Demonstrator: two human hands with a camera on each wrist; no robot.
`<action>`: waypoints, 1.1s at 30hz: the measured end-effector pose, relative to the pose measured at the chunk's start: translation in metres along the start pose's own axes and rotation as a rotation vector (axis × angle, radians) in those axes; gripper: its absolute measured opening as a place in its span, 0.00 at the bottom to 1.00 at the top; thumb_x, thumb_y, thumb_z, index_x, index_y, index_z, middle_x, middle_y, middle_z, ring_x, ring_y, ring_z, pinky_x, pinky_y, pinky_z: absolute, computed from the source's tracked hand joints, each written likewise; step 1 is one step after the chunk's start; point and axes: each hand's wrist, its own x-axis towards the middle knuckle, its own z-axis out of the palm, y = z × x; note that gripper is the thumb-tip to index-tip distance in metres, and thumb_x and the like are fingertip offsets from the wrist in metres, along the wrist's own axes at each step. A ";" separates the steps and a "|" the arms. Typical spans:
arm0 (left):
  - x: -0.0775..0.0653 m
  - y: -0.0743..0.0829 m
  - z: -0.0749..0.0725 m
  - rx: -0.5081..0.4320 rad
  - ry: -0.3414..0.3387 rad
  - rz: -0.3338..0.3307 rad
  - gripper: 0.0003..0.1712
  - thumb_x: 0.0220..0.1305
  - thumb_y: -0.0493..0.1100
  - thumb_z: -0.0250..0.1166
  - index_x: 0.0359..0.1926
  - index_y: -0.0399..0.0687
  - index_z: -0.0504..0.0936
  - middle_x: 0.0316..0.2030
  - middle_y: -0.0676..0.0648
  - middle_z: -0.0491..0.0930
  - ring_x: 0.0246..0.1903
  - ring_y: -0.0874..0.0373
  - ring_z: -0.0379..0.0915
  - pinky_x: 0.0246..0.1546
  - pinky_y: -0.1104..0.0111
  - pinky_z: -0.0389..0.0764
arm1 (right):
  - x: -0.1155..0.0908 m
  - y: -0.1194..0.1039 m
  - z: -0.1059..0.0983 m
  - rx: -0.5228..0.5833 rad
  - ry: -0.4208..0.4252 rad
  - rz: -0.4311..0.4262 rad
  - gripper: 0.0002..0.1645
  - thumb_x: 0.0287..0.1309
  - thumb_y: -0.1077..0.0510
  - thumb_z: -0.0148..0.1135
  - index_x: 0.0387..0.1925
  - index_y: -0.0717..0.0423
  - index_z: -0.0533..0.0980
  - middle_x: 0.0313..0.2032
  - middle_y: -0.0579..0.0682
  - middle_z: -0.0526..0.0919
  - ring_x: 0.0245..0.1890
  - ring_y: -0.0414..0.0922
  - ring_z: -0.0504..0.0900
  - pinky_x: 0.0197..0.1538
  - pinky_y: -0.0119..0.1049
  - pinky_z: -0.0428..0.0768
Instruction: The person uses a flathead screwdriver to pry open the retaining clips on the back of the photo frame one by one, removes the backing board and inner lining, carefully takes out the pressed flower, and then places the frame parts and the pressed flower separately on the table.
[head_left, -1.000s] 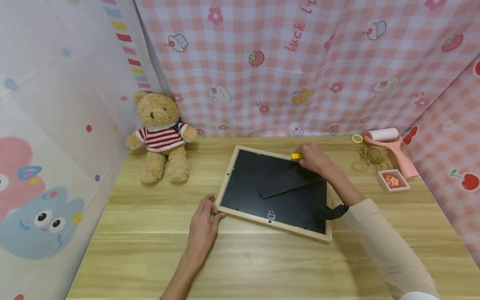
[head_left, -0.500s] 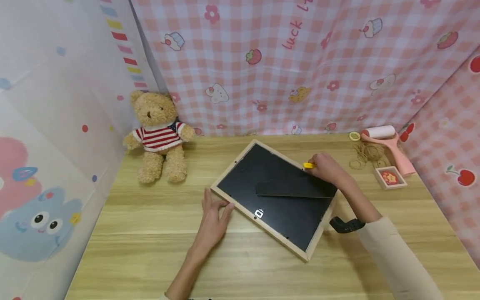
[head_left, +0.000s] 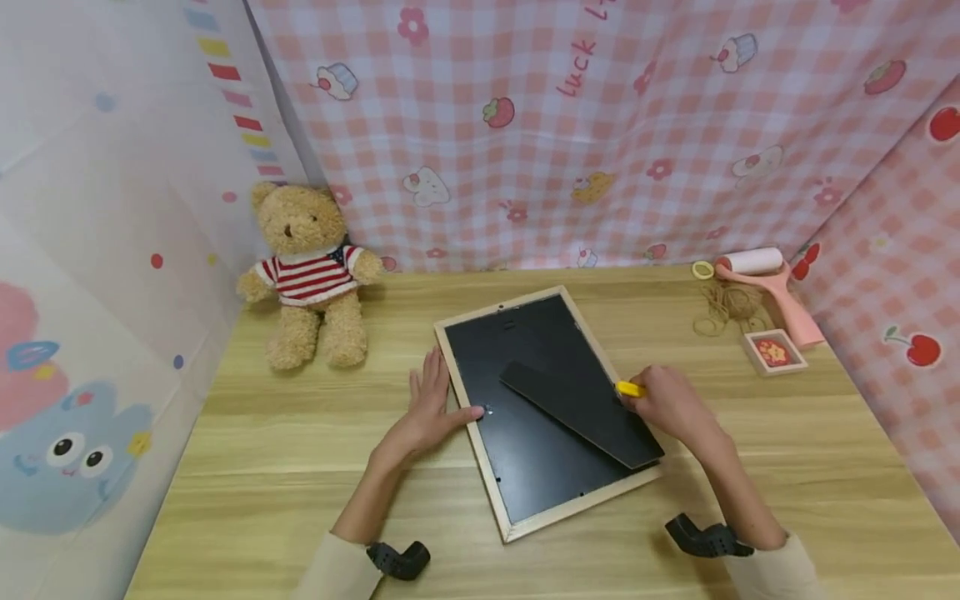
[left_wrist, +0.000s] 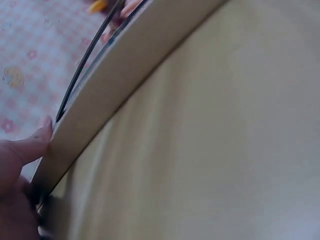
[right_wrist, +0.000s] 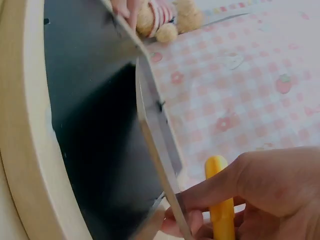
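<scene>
A picture frame (head_left: 582, 503) with a light wood border lies face down, its black backing board (head_left: 536, 467) upward. From the board a black stand flap (head_left: 581, 412) is slightly raised. My left hand (head_left: 423, 421) lies along the frame's left side, fingers extended, thumb on the border. Pinned in the curled fingers of my right hand (head_left: 671, 408) is a yellow-handled tool (right_wrist: 218, 200); its working end is hidden. That hand is at the frame's right edge. In the right wrist view its thumb and fingertips meet an edge there; whether flap or frame, I cannot tell.
A teddy bear (head_left: 311, 283) in a striped shirt sits at the back left. At the back right are a pink-handled lint roller (head_left: 787, 304), a tangle of twine (head_left: 731, 304), a yellow ring (head_left: 702, 269) and a small box frame (head_left: 776, 352). Patterned cloth (head_left: 465, 150) hangs behind the table.
The frame has turned clockwise from lying sideways to nearly upright. My right hand moved toward me with its edge, still holding the yellow-handled tool; my left hand shifted up along the left side.
</scene>
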 end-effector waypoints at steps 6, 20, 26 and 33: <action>0.025 -0.005 -0.020 -0.003 -0.139 0.004 0.70 0.76 0.69 0.65 0.86 0.31 0.29 0.87 0.31 0.21 0.86 0.37 0.10 0.77 0.40 0.05 | -0.025 -0.007 0.012 0.041 -0.043 0.072 0.07 0.64 0.67 0.74 0.31 0.70 0.86 0.26 0.52 0.81 0.24 0.46 0.73 0.30 0.36 0.72; 0.031 -0.020 -0.014 -0.046 -0.064 0.112 0.57 0.80 0.61 0.65 0.90 0.42 0.43 0.89 0.34 0.36 0.88 0.39 0.20 0.83 0.42 0.14 | -0.036 -0.024 0.000 0.308 0.290 -0.036 0.14 0.83 0.58 0.60 0.48 0.67 0.84 0.49 0.60 0.83 0.38 0.46 0.79 0.40 0.32 0.79; 0.026 -0.023 -0.018 -0.089 -0.066 0.122 0.58 0.75 0.61 0.70 0.90 0.50 0.47 0.89 0.37 0.39 0.89 0.43 0.21 0.84 0.42 0.18 | -0.013 -0.066 -0.012 0.695 0.420 -0.155 0.22 0.90 0.54 0.46 0.50 0.60 0.85 0.55 0.54 0.85 0.53 0.43 0.83 0.54 0.25 0.80; 0.029 -0.026 -0.020 -0.102 -0.090 0.167 0.64 0.68 0.59 0.77 0.90 0.47 0.47 0.89 0.36 0.42 0.89 0.43 0.23 0.84 0.45 0.15 | 0.048 -0.095 -0.009 0.776 0.269 -0.216 0.20 0.86 0.50 0.56 0.51 0.62 0.86 0.43 0.57 0.89 0.37 0.53 0.85 0.45 0.36 0.88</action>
